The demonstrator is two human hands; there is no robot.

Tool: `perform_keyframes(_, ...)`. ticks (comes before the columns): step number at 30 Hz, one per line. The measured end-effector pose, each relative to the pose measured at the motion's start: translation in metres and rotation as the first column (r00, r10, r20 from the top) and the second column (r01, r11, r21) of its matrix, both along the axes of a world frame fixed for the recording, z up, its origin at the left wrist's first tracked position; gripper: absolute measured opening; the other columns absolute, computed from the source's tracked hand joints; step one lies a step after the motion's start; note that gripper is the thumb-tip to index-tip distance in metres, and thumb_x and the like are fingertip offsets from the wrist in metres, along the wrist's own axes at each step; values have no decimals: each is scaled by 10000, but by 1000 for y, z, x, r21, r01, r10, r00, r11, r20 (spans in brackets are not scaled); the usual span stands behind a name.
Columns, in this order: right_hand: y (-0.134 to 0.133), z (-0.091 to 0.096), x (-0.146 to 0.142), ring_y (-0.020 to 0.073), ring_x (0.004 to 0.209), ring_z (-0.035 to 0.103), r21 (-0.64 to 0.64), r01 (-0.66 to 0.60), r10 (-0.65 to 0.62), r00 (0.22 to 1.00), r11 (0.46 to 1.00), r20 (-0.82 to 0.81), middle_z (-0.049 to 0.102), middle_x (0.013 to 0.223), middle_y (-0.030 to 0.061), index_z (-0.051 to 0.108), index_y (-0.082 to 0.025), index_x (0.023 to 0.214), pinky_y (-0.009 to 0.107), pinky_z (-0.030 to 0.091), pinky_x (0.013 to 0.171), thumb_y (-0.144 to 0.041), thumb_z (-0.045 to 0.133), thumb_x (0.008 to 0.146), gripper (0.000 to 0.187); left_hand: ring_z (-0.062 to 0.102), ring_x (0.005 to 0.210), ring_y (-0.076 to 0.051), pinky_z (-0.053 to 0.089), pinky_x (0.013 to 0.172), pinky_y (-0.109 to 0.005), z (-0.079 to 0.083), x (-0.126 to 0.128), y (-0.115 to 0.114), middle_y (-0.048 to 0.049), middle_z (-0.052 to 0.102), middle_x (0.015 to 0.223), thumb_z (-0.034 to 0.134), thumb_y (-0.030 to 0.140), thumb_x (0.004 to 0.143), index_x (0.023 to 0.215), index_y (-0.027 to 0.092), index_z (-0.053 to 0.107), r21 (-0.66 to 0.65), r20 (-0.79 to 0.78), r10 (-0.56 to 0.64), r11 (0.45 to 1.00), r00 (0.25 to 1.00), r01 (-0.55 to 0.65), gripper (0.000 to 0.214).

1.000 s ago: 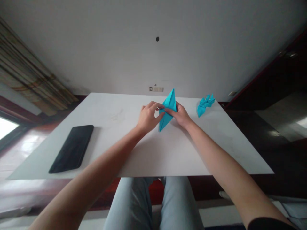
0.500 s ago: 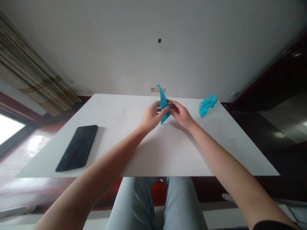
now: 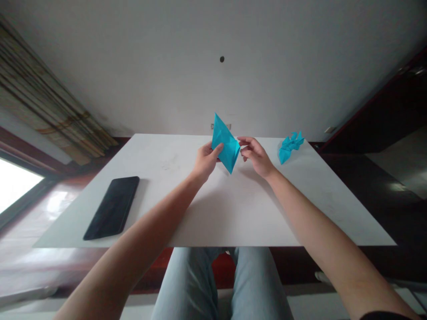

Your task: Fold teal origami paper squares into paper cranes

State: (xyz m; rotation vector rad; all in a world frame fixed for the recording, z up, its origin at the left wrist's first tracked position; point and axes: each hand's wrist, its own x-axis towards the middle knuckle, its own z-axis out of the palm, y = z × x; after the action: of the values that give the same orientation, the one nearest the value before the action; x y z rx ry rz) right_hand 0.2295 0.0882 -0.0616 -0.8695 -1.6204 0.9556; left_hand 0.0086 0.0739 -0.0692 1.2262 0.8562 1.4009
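Note:
A blue sheet of origami paper, folded into a diamond shape, is held up above the white table with its broad face toward me. My left hand pinches its left side, thumb in front and the other fingers behind, partly hidden. Beside the paper's right corner is my right hand, its fingers bent and apart, the fingertips very near the edge. Whether they touch it I cannot tell.
Several-pointed folded blue paper lies at the table's far right. A black phone-like slab rests on the left of the white table. Behind the table stands a wall with sockets.
The folded paper has turned from nearly edge-on to show its broad face. My right hand has drawn off to the right from it, while my left hand keeps its hold.

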Motion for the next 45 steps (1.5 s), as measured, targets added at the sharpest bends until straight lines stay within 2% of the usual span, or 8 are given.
perform_keyframes(5,-5,-1,-7,187,767,586,11,-27,26,999,1000,21,685,964,-12,617,-350,1412,336,506,670,-718,899,864,718,858,1017,-296,734,870,-432,3,2,-8,-116,885,1117,876,771,882,1259,194,765,-21,-79,-90,996,993,89,698)
perform_keyframes(11,-4,-1,-5,185,689,541,2,-63,63,997,998,37,595,805,-68,568,-365,1429,354,462,686,-691,868,907,685,850,1033,-281,732,846,-396,5,-1,-10,-132,876,1181,892,667,926,1249,189,774,-110,-97,-170,981,981,159,588)
perform_keyframes(17,0,-10,0,177,659,506,12,-68,65,979,998,195,536,738,-82,637,-328,1320,348,418,695,-602,816,958,488,802,876,-195,692,805,-346,-2,-11,1,-103,824,1136,871,340,967,1202,176,738,-90,-345,-21,996,938,-10,315)
perform_keyframes(22,3,-20,6,200,746,565,15,-49,37,901,999,432,610,831,-14,777,-258,1166,367,473,751,-442,812,946,289,773,943,-239,660,950,-438,-13,-23,4,-123,807,1240,912,273,889,1440,212,663,118,-713,153,988,684,-99,608)
perform_keyframes(27,6,-25,10,221,844,612,100,-85,19,845,991,535,623,1119,81,879,-245,1123,416,559,846,-356,847,896,254,765,1094,-292,602,1116,-499,-12,-28,2,-157,767,1325,804,323,971,1261,212,828,249,-879,178,962,443,108,311)
perform_keyframes(30,6,-25,9,231,873,609,126,-107,25,852,986,524,643,1192,107,880,-241,1085,430,566,872,-457,828,943,264,767,1081,-306,589,1090,-486,-9,-25,1,-136,814,1205,736,428,1032,1237,229,857,242,-892,152,956,425,165,310)
perform_keyframes(39,5,-11,12,279,892,670,-18,-145,134,855,989,501,736,882,70,716,-255,791,440,522,889,-821,591,1050,635,776,962,-289,601,979,-423,11,-39,3,-92,862,1007,732,603,981,969,255,859,66,-876,-2,990,482,125,370)
perform_keyframes(45,-3,5,25,243,939,684,-78,-308,295,762,948,577,778,1280,93,806,-263,781,422,573,877,-615,972,813,390,780,1269,-293,585,1141,-401,20,-67,7,-36,860,1366,919,401,764,1112,324,888,-5,-854,-207,921,477,389,358)
